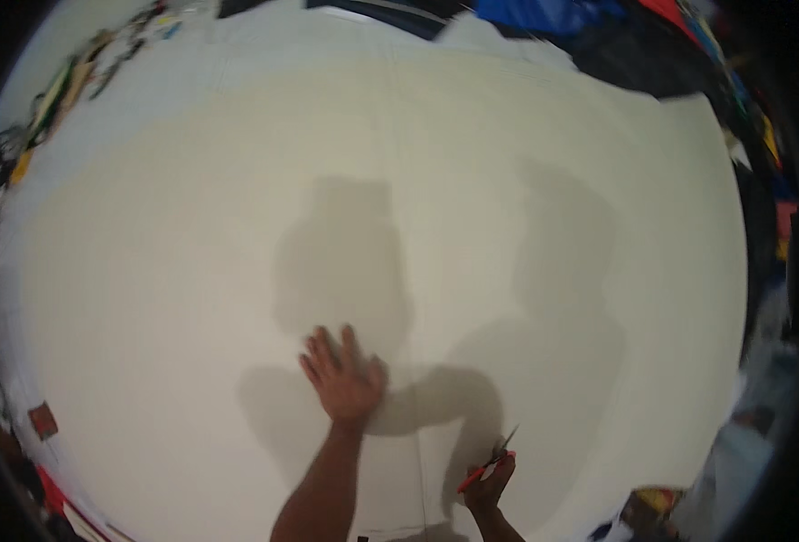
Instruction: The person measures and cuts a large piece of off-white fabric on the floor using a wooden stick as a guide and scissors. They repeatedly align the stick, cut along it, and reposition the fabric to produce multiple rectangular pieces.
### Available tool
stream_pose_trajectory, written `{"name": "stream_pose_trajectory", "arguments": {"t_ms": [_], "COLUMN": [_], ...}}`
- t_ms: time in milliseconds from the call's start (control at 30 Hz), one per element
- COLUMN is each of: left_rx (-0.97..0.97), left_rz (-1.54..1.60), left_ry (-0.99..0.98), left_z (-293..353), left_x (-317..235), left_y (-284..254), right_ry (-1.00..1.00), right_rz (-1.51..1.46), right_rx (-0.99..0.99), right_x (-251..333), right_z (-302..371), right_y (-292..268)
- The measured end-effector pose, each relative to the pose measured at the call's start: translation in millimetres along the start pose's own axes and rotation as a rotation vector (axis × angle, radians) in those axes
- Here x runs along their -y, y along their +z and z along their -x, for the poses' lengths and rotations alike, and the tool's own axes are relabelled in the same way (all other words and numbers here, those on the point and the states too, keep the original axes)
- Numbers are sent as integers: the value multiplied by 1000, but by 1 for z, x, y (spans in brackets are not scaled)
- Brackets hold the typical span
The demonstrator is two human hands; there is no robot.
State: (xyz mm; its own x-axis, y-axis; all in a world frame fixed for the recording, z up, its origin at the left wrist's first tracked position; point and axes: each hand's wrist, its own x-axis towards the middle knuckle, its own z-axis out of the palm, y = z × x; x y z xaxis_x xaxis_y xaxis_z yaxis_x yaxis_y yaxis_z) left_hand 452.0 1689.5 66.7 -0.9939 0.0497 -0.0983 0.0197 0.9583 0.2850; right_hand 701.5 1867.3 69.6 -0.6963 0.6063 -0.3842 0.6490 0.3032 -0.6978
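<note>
A wide cream sheet (191, 271), apparently cloth, spreads across most of the view, with a faint crease running down its middle. Pressed flat on it, left of the crease, is my left hand (345, 384), open with its fingers spread. At the lower right my right hand (488, 488) is closed around a pair of scissors (510, 437) with red handles. Their slim blades point up and away, and I cannot tell whether they touch the sheet. Shadows fall over the sheet ahead of both hands.
Dark folded fabric (634, 59) and a blue cloth (548, 14) lie along the far edge. Small clutter (74, 81) lines the far left. A small reddish-brown square (43, 421) sits at the left edge. Crumpled pale material (733, 479) and a patterned bundle (652, 506) are at the near right.
</note>
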Motion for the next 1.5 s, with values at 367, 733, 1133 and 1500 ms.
{"name": "stream_pose_trajectory", "arguments": {"t_ms": [367, 733, 1133, 1500], "left_rx": [-84, 351, 299, 583], "left_rz": [-45, 85, 1196, 1290], "left_ry": [37, 395, -1141, -773], "left_z": [1, 439, 896, 810], "left_x": [3, 166, 402, 276], "left_y": [16, -129, -108, -66], "right_ry": [-483, -448, 66, 688], "right_rz": [335, -80, 225, 242], "right_rx": [-411, -268, -225, -49], "right_x": [-71, -127, -429, -543], "right_z": [58, 146, 514, 589], "right_y": [-53, -120, -267, -221]}}
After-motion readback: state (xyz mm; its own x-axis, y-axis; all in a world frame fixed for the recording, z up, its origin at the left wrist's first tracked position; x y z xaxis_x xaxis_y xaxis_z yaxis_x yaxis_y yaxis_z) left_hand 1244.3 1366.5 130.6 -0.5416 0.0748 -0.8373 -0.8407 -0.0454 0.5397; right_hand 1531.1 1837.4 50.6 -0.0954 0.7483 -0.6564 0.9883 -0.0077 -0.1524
